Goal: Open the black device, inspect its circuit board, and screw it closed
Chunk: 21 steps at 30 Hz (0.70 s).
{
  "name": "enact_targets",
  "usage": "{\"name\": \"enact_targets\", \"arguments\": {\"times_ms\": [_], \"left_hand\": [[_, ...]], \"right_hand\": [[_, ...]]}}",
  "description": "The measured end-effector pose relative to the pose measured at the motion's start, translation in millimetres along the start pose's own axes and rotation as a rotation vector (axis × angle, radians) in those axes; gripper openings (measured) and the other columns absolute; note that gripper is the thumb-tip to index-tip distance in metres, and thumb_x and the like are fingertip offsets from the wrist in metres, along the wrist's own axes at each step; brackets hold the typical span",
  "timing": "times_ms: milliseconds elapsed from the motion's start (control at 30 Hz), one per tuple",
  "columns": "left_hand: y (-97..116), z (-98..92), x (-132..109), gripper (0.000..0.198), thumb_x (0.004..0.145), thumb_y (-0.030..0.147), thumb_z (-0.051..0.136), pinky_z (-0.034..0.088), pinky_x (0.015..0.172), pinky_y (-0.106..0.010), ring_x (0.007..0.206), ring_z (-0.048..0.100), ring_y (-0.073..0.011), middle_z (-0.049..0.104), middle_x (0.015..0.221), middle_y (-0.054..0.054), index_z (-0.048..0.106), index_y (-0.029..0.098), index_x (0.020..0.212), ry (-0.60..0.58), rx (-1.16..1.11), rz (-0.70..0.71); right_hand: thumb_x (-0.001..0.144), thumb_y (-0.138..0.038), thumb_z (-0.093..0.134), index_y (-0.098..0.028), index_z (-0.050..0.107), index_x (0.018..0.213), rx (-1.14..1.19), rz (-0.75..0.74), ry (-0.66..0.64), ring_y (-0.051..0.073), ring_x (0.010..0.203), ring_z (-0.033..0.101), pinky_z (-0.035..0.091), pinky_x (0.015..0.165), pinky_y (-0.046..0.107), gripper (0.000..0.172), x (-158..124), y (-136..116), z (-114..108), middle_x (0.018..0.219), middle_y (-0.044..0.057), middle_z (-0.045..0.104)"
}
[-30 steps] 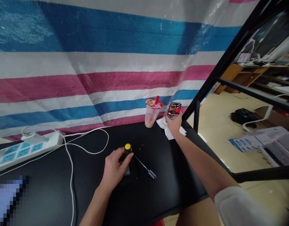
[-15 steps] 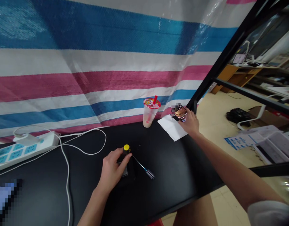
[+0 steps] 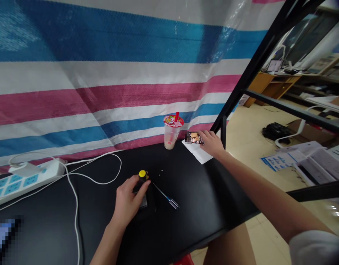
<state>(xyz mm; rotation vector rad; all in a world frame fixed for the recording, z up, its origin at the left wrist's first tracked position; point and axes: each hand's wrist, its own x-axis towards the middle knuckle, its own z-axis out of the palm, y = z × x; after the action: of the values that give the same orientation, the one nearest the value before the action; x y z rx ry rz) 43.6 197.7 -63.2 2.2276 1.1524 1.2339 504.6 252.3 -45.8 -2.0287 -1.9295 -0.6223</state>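
My left hand (image 3: 127,198) is closed around a black tool handle with a yellow cap (image 3: 142,175). Beneath that hand lies a dark flat object with a pale edge (image 3: 143,203), partly hidden. A thin metal shaft with a blue and silver end (image 3: 166,198) lies just right of it, and I cannot tell whether it joins the handle. My right hand (image 3: 210,143) holds a smartphone (image 3: 194,138) sideways, its screen lit, just above a white sheet of paper (image 3: 199,152). A plastic cup with a red straw (image 3: 171,133) stands just left of the phone.
The black table (image 3: 186,191) carries a white power strip (image 3: 23,177) and a looped white cable (image 3: 75,198) on the left. A striped tarp (image 3: 103,92) hangs behind. A black metal frame (image 3: 223,114) stands at the right, with papers and equipment on the floor beyond.
My right hand has turned the phone from upright to sideways and moved it left and down over the paper. The view has drifted slightly. My left hand stays on the handle.
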Motion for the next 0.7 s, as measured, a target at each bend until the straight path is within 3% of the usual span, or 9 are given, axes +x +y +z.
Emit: {"name": "enact_targets", "arguments": {"times_ms": [233, 533, 700], "left_hand": [[3, -1.6, 1, 0.024, 0.100, 0.044, 0.070, 0.060, 0.081, -0.032, 0.093, 0.078, -0.0235, 0.082, 0.108, -0.008, 0.078, 0.022, 0.107, -0.005, 0.008, -0.001], [3, -3.2, 1, 0.022, 0.100, 0.042, 0.070, 0.060, 0.081, -0.031, 0.094, 0.078, -0.0232, 0.082, 0.109, -0.007, 0.077, 0.022, 0.107, -0.002, 0.005, 0.017], [3, -3.2, 0, 0.021, 0.100, 0.041, 0.070, 0.060, 0.082, -0.032, 0.095, 0.078, -0.0232, 0.081, 0.109, -0.007, 0.077, 0.022, 0.107, -0.007, -0.004, 0.008]], "right_hand": [[0.080, -0.016, 0.062, -0.018, 0.051, 0.150, 0.067, -0.045, -0.012, 0.040, 0.126, 0.053, 0.050, 0.107, 0.054, 0.070, 22, -1, 13, 0.132, 0.017, 0.064], [0.084, -0.020, 0.063, -0.020, 0.052, 0.148, 0.115, -0.086, -0.071, 0.040, 0.128, 0.052, 0.050, 0.107, 0.055, 0.064, 41, 4, 27, 0.134, 0.017, 0.061], [0.078, -0.017, 0.065, -0.018, 0.054, 0.144, 0.119, -0.097, -0.086, 0.041, 0.126, 0.052, 0.049, 0.107, 0.055, 0.067, 44, 5, 27, 0.131, 0.017, 0.062]]}}
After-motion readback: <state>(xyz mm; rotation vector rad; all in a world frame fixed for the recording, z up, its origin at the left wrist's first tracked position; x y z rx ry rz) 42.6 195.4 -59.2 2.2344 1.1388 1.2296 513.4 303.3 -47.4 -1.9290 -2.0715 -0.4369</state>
